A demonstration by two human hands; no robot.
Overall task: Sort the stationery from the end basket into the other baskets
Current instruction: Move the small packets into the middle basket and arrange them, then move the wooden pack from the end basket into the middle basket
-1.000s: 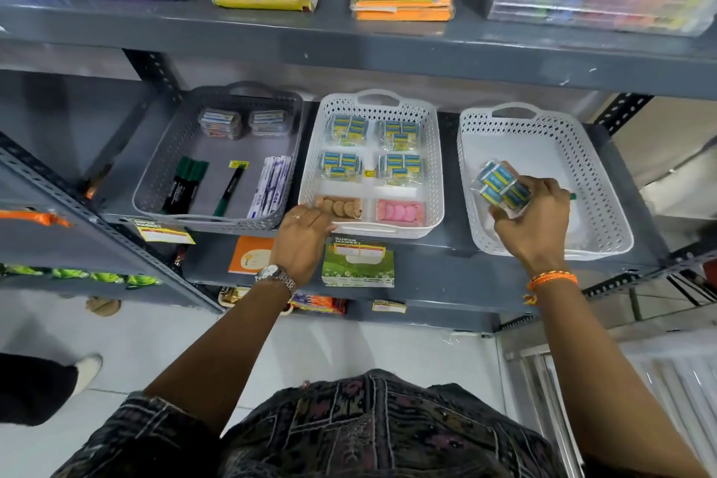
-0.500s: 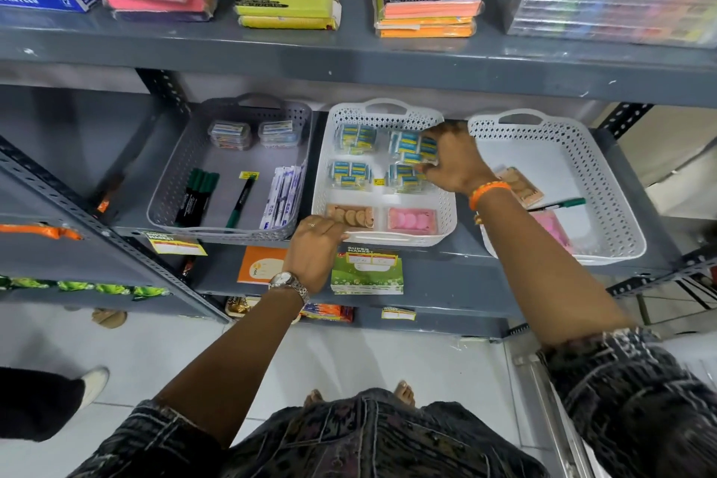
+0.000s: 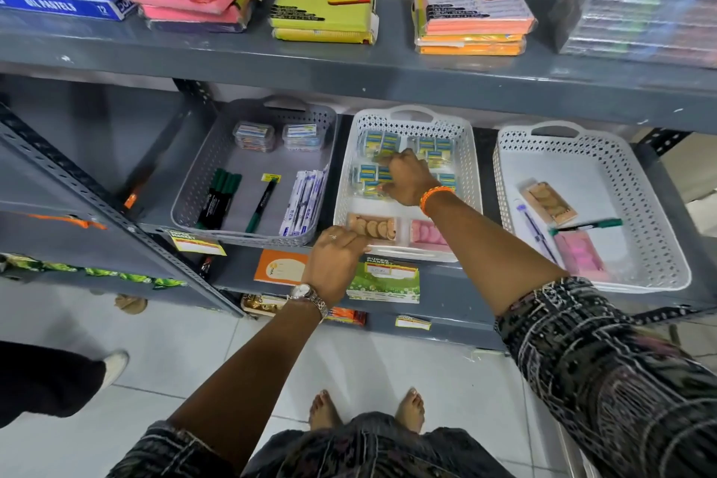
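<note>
My right hand [image 3: 403,177] reaches into the middle white basket [image 3: 471,167], fingers curled down among several blue-and-yellow eraser packs [image 3: 374,142]; the pack it brought is mostly hidden under the palm. My left hand [image 3: 337,256] grips that basket's front rim beside a tan eraser pack [image 3: 372,227] and a pink one [image 3: 425,233]. The end white basket [image 3: 659,182] on the right holds a tan pack [image 3: 547,204], a green marker [image 3: 589,224], a pink pack [image 3: 580,256] and a pen [image 3: 537,229].
A grey basket [image 3: 209,167] on the left holds green markers [image 3: 219,194], wrapped pens [image 3: 304,202] and two small boxes. The shelf above [image 3: 349,74] carries sticky-note pads and oil pastel boxes. Another person's leg [image 3: 46,376] stands at the left.
My right hand carried an eraser pack from the end basket into the middle basket, then slid from its back right to its centre. My left hand stayed on the front rim.
</note>
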